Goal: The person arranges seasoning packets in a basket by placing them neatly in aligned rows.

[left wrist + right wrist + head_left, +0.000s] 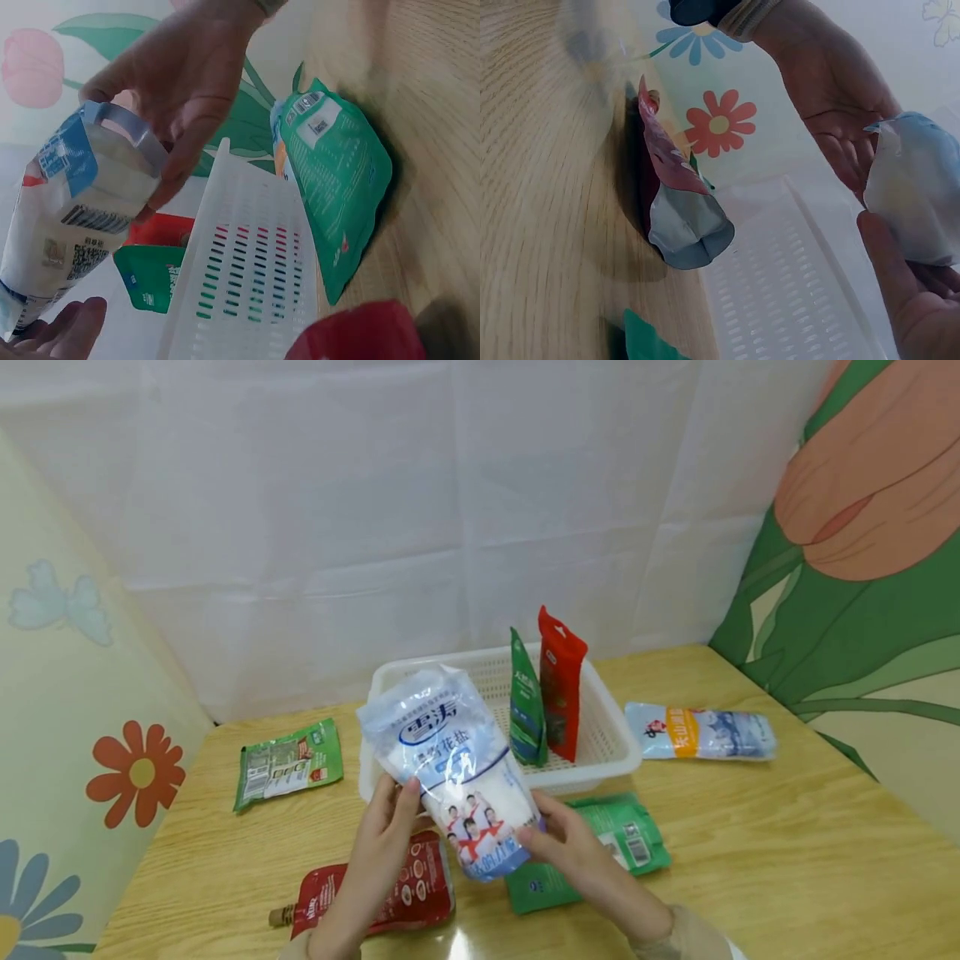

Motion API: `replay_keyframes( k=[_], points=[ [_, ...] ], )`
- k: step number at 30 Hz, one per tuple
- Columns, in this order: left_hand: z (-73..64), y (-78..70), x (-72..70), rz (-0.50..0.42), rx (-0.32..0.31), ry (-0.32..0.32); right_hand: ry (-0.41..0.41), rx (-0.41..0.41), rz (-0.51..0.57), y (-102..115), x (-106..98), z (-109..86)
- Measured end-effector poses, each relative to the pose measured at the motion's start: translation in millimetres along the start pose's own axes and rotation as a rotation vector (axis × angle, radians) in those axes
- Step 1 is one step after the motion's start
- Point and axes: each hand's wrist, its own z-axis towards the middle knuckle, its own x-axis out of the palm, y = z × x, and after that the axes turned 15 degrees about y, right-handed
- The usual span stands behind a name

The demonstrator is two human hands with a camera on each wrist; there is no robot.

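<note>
White-and-blue printed plastic pouch, tilted, between both hands: left hand (387, 823) grips its left edge, right hand (568, 845) its lower right corner (white perforated plastic basket (609, 767) behind).

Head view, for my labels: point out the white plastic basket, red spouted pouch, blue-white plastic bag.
White plastic basket (602, 718), head view: inner right wall.
Red spouted pouch (422, 887), head view: printed face.
Blue-white plastic bag (456, 770), head view: printed front.

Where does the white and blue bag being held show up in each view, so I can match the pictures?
Head: the white and blue bag is just below centre.
Left wrist: on the left side.
Right wrist: at the right edge, partly cut off.
Shared landmark: the white basket.
</note>
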Motion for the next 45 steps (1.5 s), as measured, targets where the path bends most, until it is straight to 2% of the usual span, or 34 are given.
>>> replay_keyframes(
  k=[4, 7, 16, 19, 24, 32, 39, 45],
  points=[
    [1.1, 0.7, 3.6, -0.052, 0.008, 0.012, 0.021, 0.038, -0.01, 0, -1, -0.5],
    [1.5, 1.0, 6.0, -0.057, -0.001, -0.002, 0.045, 0.068, -0.022, -1, -1, -0.8],
    [1.0, 2.7, 6.4, 0.011, -0.013, -0.058, 0.145, 0.1, -0.065, 1, -3, 0.4],
    [1.0, 3.0, 5.7, 0.022, -0.022, -0.045, 0.175, 0.122, -0.113, 4, -8, 2.6],
    [1.5, 3.4, 7.8, 0.035, -0.016, 0.011, 0.163, 0.16, -0.172, 10, -18, 8.6],
    [2.8, 3.4, 12.6, 0.12, -0.029, 0.027, 0.235, 0.186, -0.152, 22, -19, 15.0],
    [2.1, 3.3, 15.2, 0.16, -0.023, 0.049, 0.318, 0.202, -0.082, 25, -20, 15.5],
    [4.1, 3.5, 12.9, 0.219, -0.05, 0.061, 0.323, 0.209, -0.057, 25, -21, 14.9]
  ],
)
